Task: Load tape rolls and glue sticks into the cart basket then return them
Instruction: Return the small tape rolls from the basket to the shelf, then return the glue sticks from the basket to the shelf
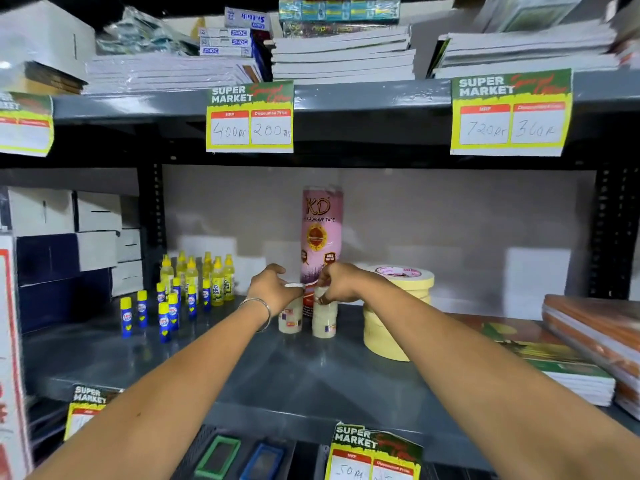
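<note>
Clear tape sits under both sets of fingers: the right hand [341, 282] pinches a small tape roll [321, 293] on top of the right-hand clear stack [324, 318], while the left hand [273, 287] curls over the top of the left-hand clear stack [290, 315], fingers bent around its rim, though how firmly they press I cannot tell. A bangle [258, 311] circles the left wrist. Both stacks stand on the grey shelf [207, 358], just in front of a tall pink tape pack [320, 233]. Cream masking tape rolls [398, 313] are piled just to the right. Blue-and-yellow glue sticks [162, 311] stand upright to the left, yellow glue bottles [201, 275] behind them. Notebooks [571, 368] at the right edge are cut off, as are the price cards [374, 452] below
</note>
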`<state>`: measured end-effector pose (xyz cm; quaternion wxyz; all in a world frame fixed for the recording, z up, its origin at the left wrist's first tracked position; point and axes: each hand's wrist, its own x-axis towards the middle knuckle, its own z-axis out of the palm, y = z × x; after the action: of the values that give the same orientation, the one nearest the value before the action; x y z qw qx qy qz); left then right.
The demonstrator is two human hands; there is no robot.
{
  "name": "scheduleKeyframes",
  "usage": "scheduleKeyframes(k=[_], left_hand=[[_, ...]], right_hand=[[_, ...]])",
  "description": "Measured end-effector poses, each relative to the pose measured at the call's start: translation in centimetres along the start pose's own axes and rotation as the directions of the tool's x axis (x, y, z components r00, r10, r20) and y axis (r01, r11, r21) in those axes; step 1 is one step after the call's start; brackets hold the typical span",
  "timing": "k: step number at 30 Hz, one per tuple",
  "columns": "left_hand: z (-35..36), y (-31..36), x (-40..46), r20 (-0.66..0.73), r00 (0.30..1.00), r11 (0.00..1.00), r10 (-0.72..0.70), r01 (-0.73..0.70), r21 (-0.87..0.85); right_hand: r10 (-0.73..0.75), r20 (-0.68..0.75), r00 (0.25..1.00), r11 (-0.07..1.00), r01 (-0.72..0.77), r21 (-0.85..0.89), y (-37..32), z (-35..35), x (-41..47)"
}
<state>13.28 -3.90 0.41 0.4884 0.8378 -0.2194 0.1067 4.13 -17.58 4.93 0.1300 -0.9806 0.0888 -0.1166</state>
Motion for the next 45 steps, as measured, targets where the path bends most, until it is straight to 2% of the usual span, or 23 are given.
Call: scheduleKeyframes(k=[6,9,12,16,20,21,24,26,28,31,35,38,41,45], left_hand=[[-0.4,-0.3,-0.3,-0.005,1.0,1.0,0.012,-0.012,-0.023],[-1.4,-0.8,-1.0,-0.06,0.998,0.999,0.03,-0.03,-0.01],[-2.9,-1.3,-2.5,-0.097,0.993,0.997,0.066,-0.063,0.033],[-4.9,-2.0,-4.9,-0.09,0.985,0.975,0.144,-0.126,0.18],[-6.8,-2.9,-6.4,-0.09,0.981,0.949,0.174,-0.142,0.283],[-7.3,-3.3,-6.7,-0.092,0.974,0.906,0.207,-0.156,0.394],[-9.0,-4.3,-8.5,-0.112,0.933,0.634,0.342,-0.141,0.76],[-10.6,-5.6,-10.2,-0.115,0.916,0.499,0.385,-0.102,0.86],[-12.4,-7.0,-12.1,-0.122,0.911,0.414,0.393,-0.057,0.908],[-15.8,-8.0,-15.3,-0.201,0.904,0.409,0.376,0.033,0.912],[-20.8,-9.7,-21.8,-0.319,0.873,0.408,0.369,0.156,0.9],[-25.5,-12.9,-28.7,-0.343,0.889,0.317,0.302,0.246,0.916],[-30.1,-16.0,-36.3,-0.369,0.917,0.176,0.149,0.343,0.923],[-34.0,-16.6,-43.0,-0.514,0.855,0.134,0.072,0.502,0.854]], right_hand=[[-0.017,-0.064,0.998,0.999,0.019,0.03,0.1,0.1,-0.4],[-0.109,-0.226,0.968,0.987,0.132,0.09,-0.6,0.6,-1.1],[-0.231,-0.375,0.898,0.964,0.263,0.036,-1.9,2.0,-1.5],[-0.372,-0.351,0.859,0.926,0.37,-0.074,-4.3,4.1,-2.0],[-0.417,-0.371,0.83,0.904,0.421,-0.074,-5.8,5.4,-2.2],[-0.427,-0.379,0.821,0.898,0.433,-0.075,-6.2,5.5,-2.2],[-0.456,-0.428,0.78,0.886,0.445,-0.131,-7.7,6.0,-2.7],[-0.456,-0.441,0.773,0.888,0.431,-0.162,-8.8,6.7,-3.2],[-0.452,-0.404,0.795,0.891,0.426,-0.159,-10.1,7.8,-3.7],[-0.481,-0.397,0.782,0.872,0.473,-0.126,-12.1,9.1,-4.5],[-0.607,-0.423,0.673,0.767,0.636,-0.088,-15.7,11.1,-7.1],[-0.701,-0.428,0.57,0.67,0.732,-0.122,-18.9,14.1,-9.2],[-0.745,-0.374,0.552,0.624,0.776,-0.097,-21.6,17.6,-10.6],[-0.778,-0.308,0.547,0.581,0.813,-0.024,-24.2,20.5,-11.3]])
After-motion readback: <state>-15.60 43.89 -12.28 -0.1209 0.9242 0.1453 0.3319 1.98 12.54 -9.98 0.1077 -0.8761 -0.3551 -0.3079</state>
